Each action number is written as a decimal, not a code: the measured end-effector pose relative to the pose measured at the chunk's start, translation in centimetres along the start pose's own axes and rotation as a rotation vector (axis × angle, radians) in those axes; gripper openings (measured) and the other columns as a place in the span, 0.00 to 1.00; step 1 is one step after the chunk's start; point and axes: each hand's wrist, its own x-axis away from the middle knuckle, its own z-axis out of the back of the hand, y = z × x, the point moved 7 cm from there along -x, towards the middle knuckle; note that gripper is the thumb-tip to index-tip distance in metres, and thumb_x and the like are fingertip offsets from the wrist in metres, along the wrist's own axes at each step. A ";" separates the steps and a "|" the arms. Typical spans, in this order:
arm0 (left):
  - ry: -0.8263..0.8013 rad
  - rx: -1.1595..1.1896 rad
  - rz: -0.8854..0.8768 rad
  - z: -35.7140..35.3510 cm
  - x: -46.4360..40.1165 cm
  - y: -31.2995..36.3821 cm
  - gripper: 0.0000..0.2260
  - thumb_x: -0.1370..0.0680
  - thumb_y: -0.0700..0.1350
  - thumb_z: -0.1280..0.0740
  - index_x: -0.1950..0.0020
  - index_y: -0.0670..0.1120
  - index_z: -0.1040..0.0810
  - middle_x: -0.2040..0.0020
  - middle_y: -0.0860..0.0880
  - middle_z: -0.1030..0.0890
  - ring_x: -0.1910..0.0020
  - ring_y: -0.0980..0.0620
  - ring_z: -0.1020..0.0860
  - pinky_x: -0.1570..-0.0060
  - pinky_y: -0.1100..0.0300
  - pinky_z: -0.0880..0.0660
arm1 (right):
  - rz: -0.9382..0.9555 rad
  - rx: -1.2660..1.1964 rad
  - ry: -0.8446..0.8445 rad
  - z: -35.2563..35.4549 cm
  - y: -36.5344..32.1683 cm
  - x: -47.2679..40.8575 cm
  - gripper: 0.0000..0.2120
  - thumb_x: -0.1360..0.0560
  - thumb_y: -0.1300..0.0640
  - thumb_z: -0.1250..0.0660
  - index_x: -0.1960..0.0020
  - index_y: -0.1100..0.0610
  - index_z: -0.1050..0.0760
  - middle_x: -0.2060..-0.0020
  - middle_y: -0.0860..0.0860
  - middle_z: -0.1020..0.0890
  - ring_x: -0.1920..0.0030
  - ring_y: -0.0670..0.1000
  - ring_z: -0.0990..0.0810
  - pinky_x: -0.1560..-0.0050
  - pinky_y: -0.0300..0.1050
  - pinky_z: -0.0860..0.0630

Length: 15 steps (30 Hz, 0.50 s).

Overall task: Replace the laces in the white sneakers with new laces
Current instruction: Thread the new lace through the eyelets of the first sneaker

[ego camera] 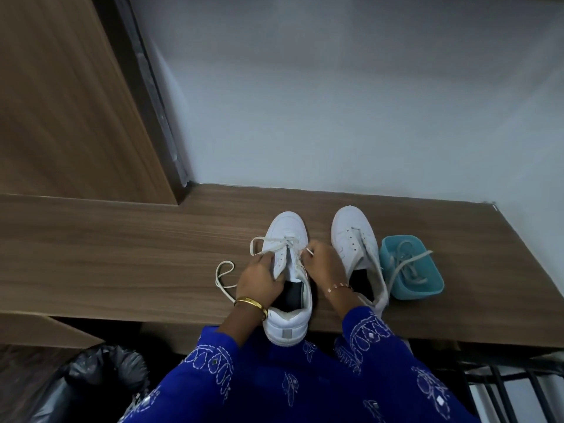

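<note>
Left hand [259, 277] grips the white leather sneaker's [287, 288] tongue on the brown wooden desk [122, 254]; right hand [320, 264] fingers pinch its cream lace [259, 242] tip.

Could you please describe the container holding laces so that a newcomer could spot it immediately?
Look along the brown wooden shelf to its right end. Beside the unlaced white sneaker sits a small light-blue plastic tub, the only coloured item there, with a pale lace draped over its rim.

A wood-grain counter [122, 254] runs along a pale grey wall [335, 87], a tall wooden panel [61, 102] rising at left; light dim.
</note>
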 end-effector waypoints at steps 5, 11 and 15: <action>0.001 0.007 0.010 0.0 0.0 0.0 0.20 0.26 0.44 0.36 0.34 0.44 0.29 0.38 0.44 0.25 0.42 0.42 0.25 0.48 0.56 0.29 | -0.064 -0.382 0.255 4.5 0.1 -0.2 0.09 0.22 0.62 0.42 0.60 0.60 0.29 0.70 0.50 0.29 0.70 0.47 0.31 0.70 0.35 0.35; 0.001 0.016 0.028 0.0 0.1 -0.1 0.20 0.26 0.45 0.36 0.34 0.44 0.29 0.40 0.43 0.25 0.43 0.42 0.25 0.48 0.55 0.28 | -0.150 -0.730 0.618 9.3 0.2 0.4 0.12 0.22 0.60 0.39 0.40 0.61 0.31 0.71 0.45 0.29 0.71 0.42 0.31 0.74 0.29 0.34; 0.005 0.038 0.022 0.1 0.2 0.1 0.19 0.26 0.44 0.36 0.35 0.44 0.28 0.41 0.43 0.24 0.44 0.41 0.24 0.49 0.56 0.29 | -0.014 -0.292 0.242 3.7 -0.6 -0.3 0.21 0.23 0.58 0.39 0.30 0.53 0.35 0.67 0.50 0.22 0.71 0.48 0.28 0.70 0.42 0.30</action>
